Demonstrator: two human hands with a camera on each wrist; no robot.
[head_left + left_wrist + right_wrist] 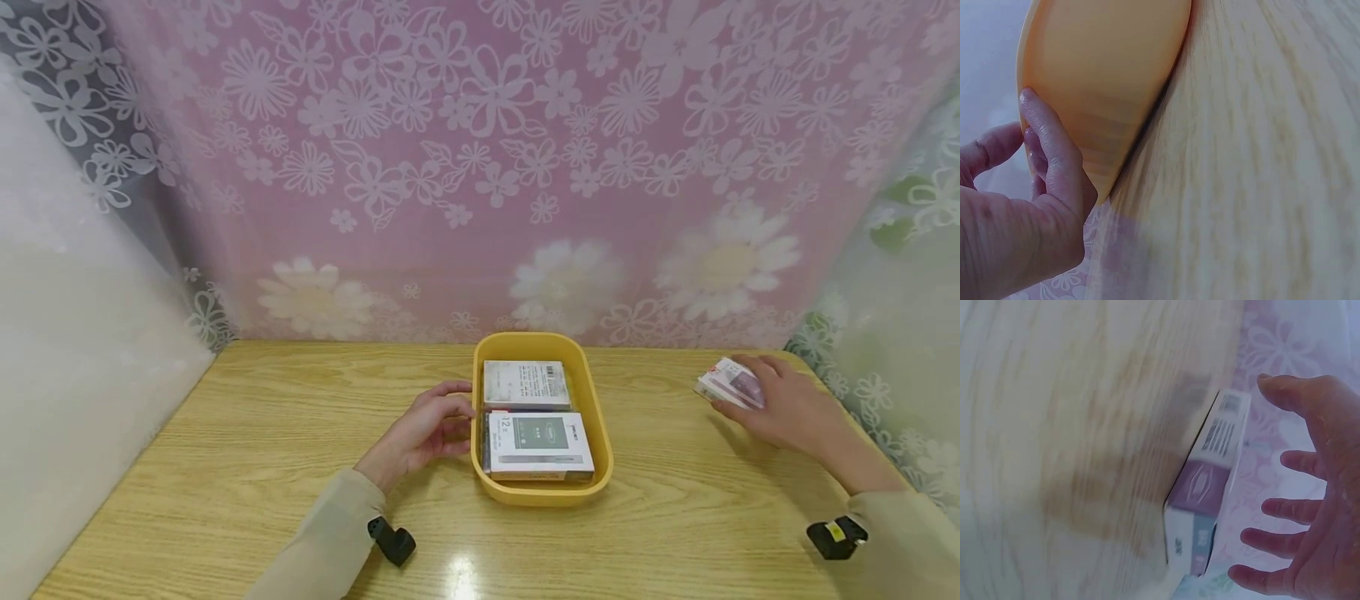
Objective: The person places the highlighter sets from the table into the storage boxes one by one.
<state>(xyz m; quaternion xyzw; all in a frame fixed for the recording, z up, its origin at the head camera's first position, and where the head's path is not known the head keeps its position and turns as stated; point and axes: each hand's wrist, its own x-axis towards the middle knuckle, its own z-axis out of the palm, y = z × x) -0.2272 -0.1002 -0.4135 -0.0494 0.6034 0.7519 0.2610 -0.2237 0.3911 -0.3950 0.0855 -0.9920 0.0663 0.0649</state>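
Observation:
My left hand (pixel 427 429) rests beside the yellow plastic basket (pixel 602 408), its bent fingertips against the outer left wall. In the left wrist view, the thumb and fingertips meet the rim of the basket (pixel 1116 69); none reaches visibly inside. At the table's far right lies a small white and purple box (pixel 731 385). Over it is my right hand (pixel 787 408), partly covering it in the head view. The right wrist view shows the right hand's (pixel 1310 500) thumb and fingers spread, apart from the small box (pixel 1204 481).
Inside the basket lie a white box with a green label (pixel 540 443) and, behind it, a grey-white box with a barcode (pixel 525 383). A wooden table (pixel 262 467) carries everything. Pink flowered curtain (pixel 450 208) hangs along its back edge, with pale sheets on both sides.

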